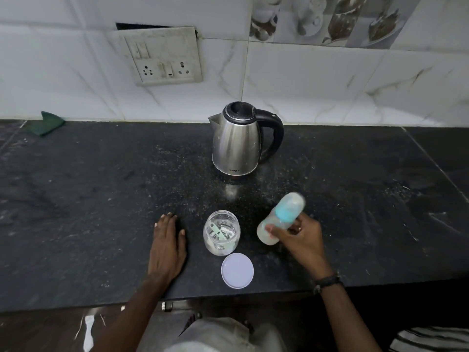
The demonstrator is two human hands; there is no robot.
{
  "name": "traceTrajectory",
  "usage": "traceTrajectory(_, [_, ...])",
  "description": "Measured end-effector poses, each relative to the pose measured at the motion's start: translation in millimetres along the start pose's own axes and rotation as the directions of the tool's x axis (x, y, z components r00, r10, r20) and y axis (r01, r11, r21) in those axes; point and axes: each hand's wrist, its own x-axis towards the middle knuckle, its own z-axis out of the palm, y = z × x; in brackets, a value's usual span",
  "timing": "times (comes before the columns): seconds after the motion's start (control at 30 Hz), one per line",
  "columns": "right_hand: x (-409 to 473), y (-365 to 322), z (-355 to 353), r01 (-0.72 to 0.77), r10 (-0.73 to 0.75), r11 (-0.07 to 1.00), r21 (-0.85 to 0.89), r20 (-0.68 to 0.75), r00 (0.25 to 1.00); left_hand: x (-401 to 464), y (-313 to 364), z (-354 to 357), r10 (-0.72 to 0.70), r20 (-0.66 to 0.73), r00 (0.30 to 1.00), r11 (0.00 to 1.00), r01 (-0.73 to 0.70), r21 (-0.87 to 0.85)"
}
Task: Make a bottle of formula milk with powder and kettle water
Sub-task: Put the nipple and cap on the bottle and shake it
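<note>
My right hand (300, 238) grips a baby bottle (280, 218) with a teal collar and clear cap, tilted up to the right and blurred; milky liquid fills its lower part. My left hand (167, 246) rests flat on the black counter (101, 199), fingers straight. Between my hands stands an open glass powder jar (221, 232) with a pale green scoop inside and a little white powder. Its round white lid (237, 270) lies just in front of it. A steel kettle (239, 138) with a black handle stands farther back, lid closed, spout pointing left.
A green scrub pad (45, 123) leans in the back left corner against the tiled wall. A switch and socket plate (162, 57) is on the wall above. The counter's front edge runs just below my wrists.
</note>
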Motion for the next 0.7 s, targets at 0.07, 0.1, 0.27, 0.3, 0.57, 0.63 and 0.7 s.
traceTrajectory(0.07, [4.7, -13.1, -6.3, 0.001, 0.001, 0.999, 0.045, -0.026, 1.000, 0.1, -1.8, 0.6, 0.003, 0.009, 1.000, 1.000, -0.003, 0.003])
traceTrajectory(0.1, [6.3, -20.0, -9.0, -0.023, 0.028, 0.994, 0.106, -0.042, 0.999, -0.2, -2.7, 0.9, 0.007, 0.014, 1.000, 1.000, -0.007, 0.006])
traceTrajectory(0.27, [15.1, -50.1, -22.2, -0.182, 0.184, 0.982, 0.056, -0.045, 0.982, 0.7, -3.1, 0.0, 0.001, 0.034, 0.999, 1.000, -0.001, 0.014])
traceTrajectory(0.3, [16.1, -51.0, -23.2, -0.144, 0.144, 0.990, 0.011, -0.007, 0.990, 0.6, -2.6, -0.3, -0.001, 0.033, 0.999, 1.000, 0.001, 0.013])
traceTrajectory(0.57, [21.5, -68.4, -22.6, -0.128, 0.126, 0.991, 0.046, 0.049, 0.991, 0.1, -1.5, -1.9, -0.010, 0.027, 1.000, 1.000, 0.010, -0.006])
traceTrajectory(0.63, [23.3, -68.7, -20.8, -0.211, 0.208, 0.972, 0.101, 0.036, 0.977, 0.0, -1.5, -1.6, -0.015, 0.021, 1.000, 1.000, 0.016, -0.009])
traceTrajectory(0.7, [22.5, -70.9, -20.7, -0.183, 0.178, 0.979, 0.084, 0.065, 0.982, -0.6, -1.5, -1.5, -0.018, 0.014, 1.000, 1.000, 0.018, -0.016])
